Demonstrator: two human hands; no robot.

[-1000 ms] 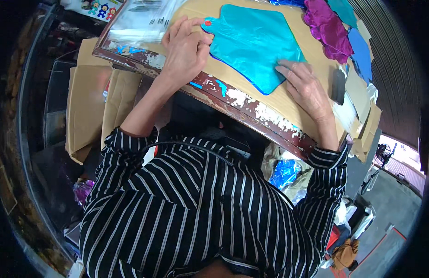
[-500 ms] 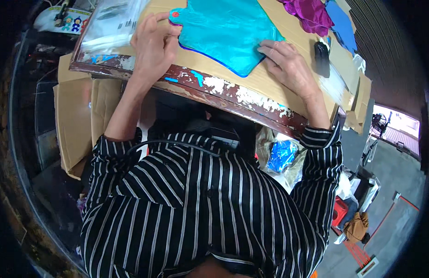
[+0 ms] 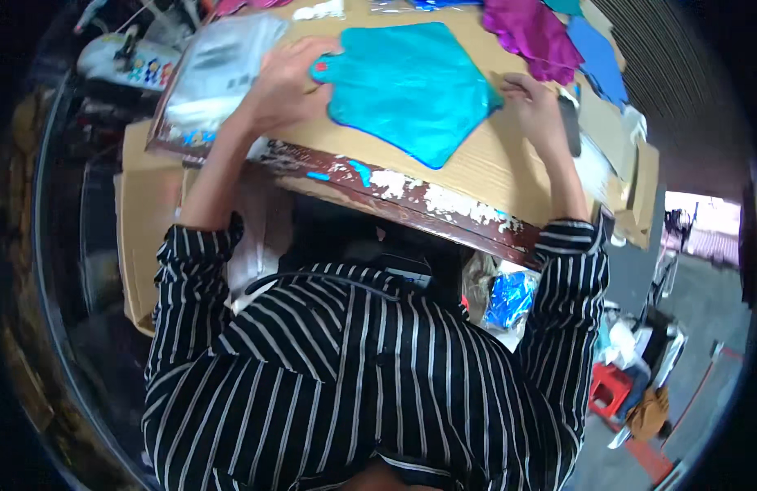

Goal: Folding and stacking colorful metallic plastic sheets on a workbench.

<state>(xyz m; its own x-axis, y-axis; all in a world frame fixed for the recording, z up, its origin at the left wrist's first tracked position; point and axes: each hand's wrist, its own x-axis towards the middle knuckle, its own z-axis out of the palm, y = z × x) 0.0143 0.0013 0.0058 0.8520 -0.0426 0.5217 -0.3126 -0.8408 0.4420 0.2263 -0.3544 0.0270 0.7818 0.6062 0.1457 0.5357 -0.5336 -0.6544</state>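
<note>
A flat teal foil piece (image 3: pixel 411 86), shiny and roughly pentagon-shaped with a narrow tab at its left end, lies on a sheet of brown cardboard (image 3: pixel 485 168) that covers the table (image 3: pixel 411 204). It sits toward the far middle of the table, one point aimed at the near edge.

The left hand (image 3: pixel 284 86) rests at the left end of the foil piece, fingers curled down over the tab and pressing it to the cardboard; whether it pinches the tab or only presses on it cannot be told. The right hand (image 3: pixel 538 110) lies at the right corner of the foil piece, fingers loosely bent, fingertips touching its edge, with nothing closed inside it.

Just left of the left hand lies a clear plastic bag (image 3: pixel 219 69) with pale contents. On the far right of the table are a crumpled magenta foil piece (image 3: pixel 530 33) and, right of it, a blue foil piece (image 3: pixel 599 53). The near edge of the table is dark reddish wood with peeling white paint and teal smears.

Below the table, on the right, a blue shiny wrapper (image 3: pixel 509 299) shows beside the person's striped sleeve (image 3: pixel 566 278). Flattened cardboard (image 3: pixel 145 237) stands at the left, beside the table. A small red stool (image 3: pixel 611 385) stands on the floor at the near right.
</note>
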